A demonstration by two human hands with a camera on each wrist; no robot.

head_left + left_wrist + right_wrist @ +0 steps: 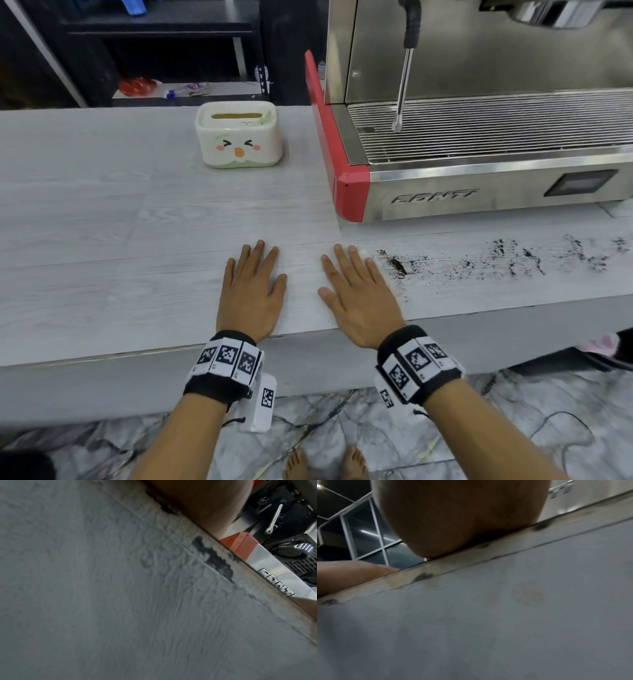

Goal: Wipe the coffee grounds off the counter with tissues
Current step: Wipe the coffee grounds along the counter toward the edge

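Both hands flat, fingers straight, left hand, right hand, tissue holder behind, espresso machine beside coffee grounds

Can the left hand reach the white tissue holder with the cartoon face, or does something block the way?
Probably yes. The left hand lies flat on the pale wood-grain counter, and only bare counter lies between it and the white ceramic tissue holder with the cartoon face, further back.

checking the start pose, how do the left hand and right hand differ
The left hand lies on bare counter, well clear of the grounds; the right hand lies right beside them. The left hand sits nearer the tissue box; the right hand sits nearer the coffee machine. Both are flat, palm down, fingers spread, holding nothing.
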